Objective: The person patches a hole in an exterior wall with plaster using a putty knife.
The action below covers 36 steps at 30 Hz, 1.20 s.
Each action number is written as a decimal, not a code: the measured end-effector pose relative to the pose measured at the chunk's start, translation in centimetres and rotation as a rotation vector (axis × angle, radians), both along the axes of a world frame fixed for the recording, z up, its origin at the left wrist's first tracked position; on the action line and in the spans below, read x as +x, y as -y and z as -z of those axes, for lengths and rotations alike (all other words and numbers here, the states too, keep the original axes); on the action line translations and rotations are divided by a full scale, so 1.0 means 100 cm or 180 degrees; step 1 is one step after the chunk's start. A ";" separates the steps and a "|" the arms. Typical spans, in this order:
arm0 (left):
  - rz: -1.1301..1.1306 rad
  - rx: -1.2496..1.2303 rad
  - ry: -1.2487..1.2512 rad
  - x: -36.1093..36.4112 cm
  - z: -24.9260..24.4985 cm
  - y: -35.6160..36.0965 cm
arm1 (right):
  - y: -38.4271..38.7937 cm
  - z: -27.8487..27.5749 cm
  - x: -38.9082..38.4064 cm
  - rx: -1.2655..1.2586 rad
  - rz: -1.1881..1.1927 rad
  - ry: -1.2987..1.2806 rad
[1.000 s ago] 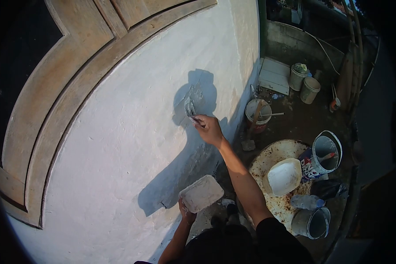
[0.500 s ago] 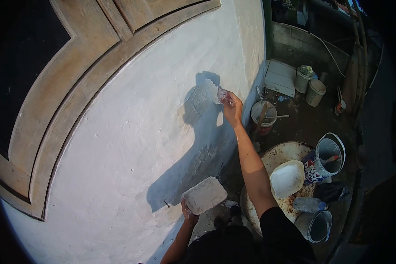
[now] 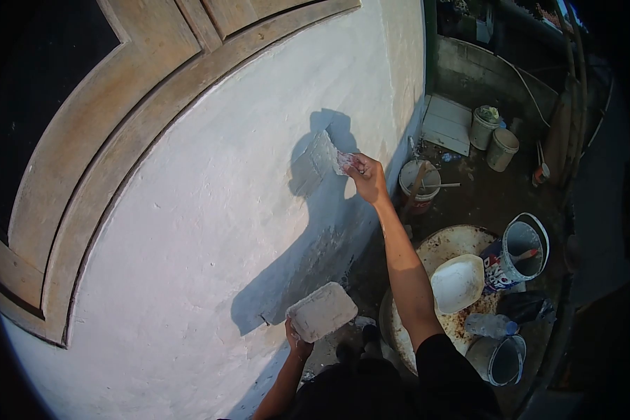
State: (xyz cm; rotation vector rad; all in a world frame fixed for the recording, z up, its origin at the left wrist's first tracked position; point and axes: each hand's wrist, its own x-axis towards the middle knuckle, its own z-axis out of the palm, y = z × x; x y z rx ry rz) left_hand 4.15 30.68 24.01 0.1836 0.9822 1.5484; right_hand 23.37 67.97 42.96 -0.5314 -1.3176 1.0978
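right hand (image 3: 367, 178) pressing scraper (image 3: 343, 162) to wall (image 3: 210, 210), left hand (image 3: 296, 334) gripping tray (image 3: 322, 311) edge

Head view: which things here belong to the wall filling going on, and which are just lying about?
In use: right hand gripping the putty knife against the white wall; left hand holding the filler tray.

Lying about: white bowl, labelled bucket, plastic bottle, bucket with stick, white pail, tan pail.

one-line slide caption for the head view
Right hand presses a putty knife to the white wall; left hand holds a plaster-caked board below, buckets standing to the right.
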 end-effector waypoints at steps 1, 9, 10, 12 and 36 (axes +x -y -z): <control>-0.0001 -0.0011 0.0029 0.000 -0.001 0.000 | 0.002 0.000 0.000 0.0020 -0.0002 0.0051; 0.0104 0.0128 0.0050 0.001 0.000 -0.001 | 0.039 0.002 -0.023 0.0060 -0.0114 -0.0023; 0.0109 0.0121 0.0021 0.001 -0.003 -0.001 | 0.049 0.001 -0.027 0.0073 -0.0140 -0.0019; 0.0130 0.0152 0.0003 0.002 -0.004 -0.002 | 0.069 -0.002 -0.036 0.0102 -0.0184 -0.0011; 0.0027 0.0031 -0.0146 -0.004 -0.004 0.013 | 0.044 0.027 -0.079 0.0705 0.1653 0.0621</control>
